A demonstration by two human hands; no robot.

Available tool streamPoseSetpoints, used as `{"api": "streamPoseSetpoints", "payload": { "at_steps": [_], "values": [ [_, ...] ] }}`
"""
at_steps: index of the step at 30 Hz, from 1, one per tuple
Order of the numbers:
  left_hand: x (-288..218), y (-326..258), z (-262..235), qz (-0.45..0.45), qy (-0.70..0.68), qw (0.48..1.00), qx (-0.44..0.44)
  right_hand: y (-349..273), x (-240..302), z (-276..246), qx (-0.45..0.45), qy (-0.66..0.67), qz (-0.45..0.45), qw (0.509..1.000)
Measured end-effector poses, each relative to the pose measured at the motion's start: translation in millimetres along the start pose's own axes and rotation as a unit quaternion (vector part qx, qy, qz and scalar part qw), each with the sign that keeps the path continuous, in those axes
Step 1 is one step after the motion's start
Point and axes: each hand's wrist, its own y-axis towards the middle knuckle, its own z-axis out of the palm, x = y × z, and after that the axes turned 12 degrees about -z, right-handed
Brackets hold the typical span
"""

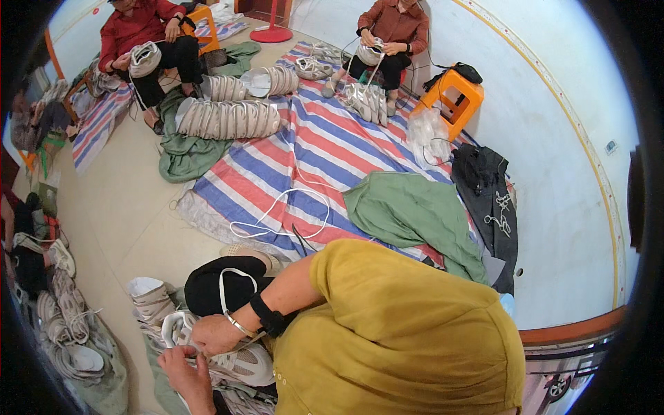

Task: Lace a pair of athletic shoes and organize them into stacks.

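Head view: across the pale floor (131, 221) spreads a striped sheet (332, 138), with a green cloth (408, 214) toward its near right corner and a row of beige shoes (228, 120) across its left edge. One container, a clear plastic bag (426, 135), slumps at the right edge; its contents cannot be told. Off the near left edge lies a beige mesh shoe (250, 363), toe toward the wearer's shirt. Right hand (217, 334) — curled over the shoe, fingertips hidden; left hand (185, 377) — half closed, thumb and fingertips nearly meeting; what either grips cannot be told. A white lace (222, 290) loops above the right wrist. Good lacing probably calls for bracing the upper, drawing the lace flat and untwisted, and keeping its loop clear of the black wristband (266, 315).
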Motion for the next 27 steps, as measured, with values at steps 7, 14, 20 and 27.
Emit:
{"api": "streamPoseSetpoints", "payload": {
  "at_steps": [7, 14, 20, 27],
  "values": [
    [1, -11, 2, 0.015, -0.035, 0.998, -0.052, -3, 15, -13, -0.026, -0.081, -0.047, 0.995],
    [13, -15, 2, 0.033, -0.047, 0.996, -0.074, -4, 13, -24, 0.009, -0.191, -0.116, 0.975],
    [7, -13, 4, -0.006, -0.063, 0.994, -0.089, -8, 5, -18, 0.0, -0.142, -0.048, 0.989],
    [10, -18, 5, -0.04, -0.083, 0.993, -0.075, -4, 8, -27, 0.045, 0.016, -0.018, 0.999]
  ]
}}
